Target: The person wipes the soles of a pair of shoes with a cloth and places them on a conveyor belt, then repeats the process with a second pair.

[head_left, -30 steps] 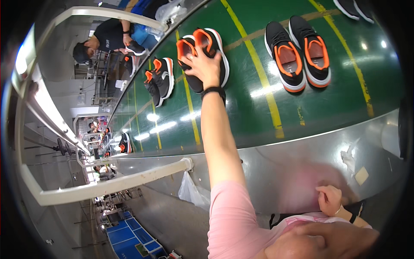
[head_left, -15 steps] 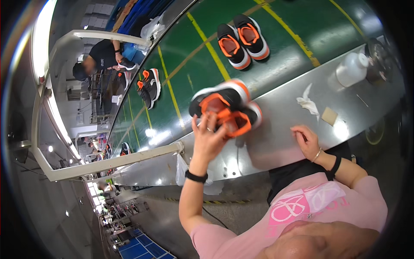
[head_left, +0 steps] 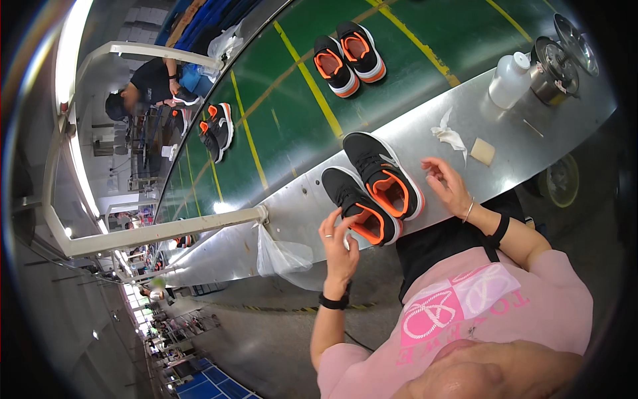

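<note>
A pair of black sneakers with orange collar linings stands side by side on the metal bench, toes pointing away and a little left. Beside the heel of the left sneaker is my left hand, its fingers loosely bent and apart; a fingertip is at or close to the collar, and contact is hard to tell. My right hand hovers just right of the right sneaker, fingers spread and nothing in them. Both shoe openings face me, showing reddish-brown insoles.
A green conveyor belt with yellow lines runs beyond the metal bench, carrying more sneakers. On the bench are a crumpled white tissue, a beige block, a white bottle and a metal pot. Another person handles a shoe.
The pair of sneakers came off the belt's edge in my left hand, turned, and now stands on the bench. My left hand has loosened; my right hand has moved nearer the shoes.
</note>
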`<state>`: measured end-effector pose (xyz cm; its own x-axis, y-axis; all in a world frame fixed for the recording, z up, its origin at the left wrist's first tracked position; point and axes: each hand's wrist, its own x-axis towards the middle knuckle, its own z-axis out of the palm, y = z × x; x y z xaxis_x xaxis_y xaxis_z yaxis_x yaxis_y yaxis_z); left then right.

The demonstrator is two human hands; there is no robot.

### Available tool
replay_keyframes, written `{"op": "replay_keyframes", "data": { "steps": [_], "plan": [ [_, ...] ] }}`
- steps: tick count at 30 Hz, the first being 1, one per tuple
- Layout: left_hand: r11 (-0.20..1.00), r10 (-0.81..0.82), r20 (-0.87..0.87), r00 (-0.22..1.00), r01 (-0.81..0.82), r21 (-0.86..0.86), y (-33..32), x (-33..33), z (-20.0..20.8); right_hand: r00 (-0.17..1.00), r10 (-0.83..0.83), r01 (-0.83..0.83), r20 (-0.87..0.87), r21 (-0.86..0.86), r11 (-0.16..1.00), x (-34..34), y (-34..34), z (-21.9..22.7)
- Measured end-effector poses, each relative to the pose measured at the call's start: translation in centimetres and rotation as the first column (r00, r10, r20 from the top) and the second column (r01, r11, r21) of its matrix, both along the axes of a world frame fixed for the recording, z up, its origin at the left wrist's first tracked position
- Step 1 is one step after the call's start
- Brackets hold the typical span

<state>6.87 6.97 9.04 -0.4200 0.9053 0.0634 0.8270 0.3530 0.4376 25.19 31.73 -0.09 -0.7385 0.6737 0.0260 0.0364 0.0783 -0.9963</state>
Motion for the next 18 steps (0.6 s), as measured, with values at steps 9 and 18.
{"op": "replay_keyframes", "data": {
  "steps": [9, 18],
  "plan": [
    [0.599, 0.387, 0.879, 0.279, -0.801, -0.009, 0.2, 4.9, -6.8, 0.989, 0.127, -0.115, 0.077, -0.147, 0.982, -4.5, -2.1, 1.2],
    [0.561, -0.144, 0.980, -0.138, -0.827, -0.034, -0.4, 4.6, -6.9, 0.985, 0.127, -0.174, -0.121, -0.752, 0.636, -1.6, 0.8, 2.8]
  ]
}}
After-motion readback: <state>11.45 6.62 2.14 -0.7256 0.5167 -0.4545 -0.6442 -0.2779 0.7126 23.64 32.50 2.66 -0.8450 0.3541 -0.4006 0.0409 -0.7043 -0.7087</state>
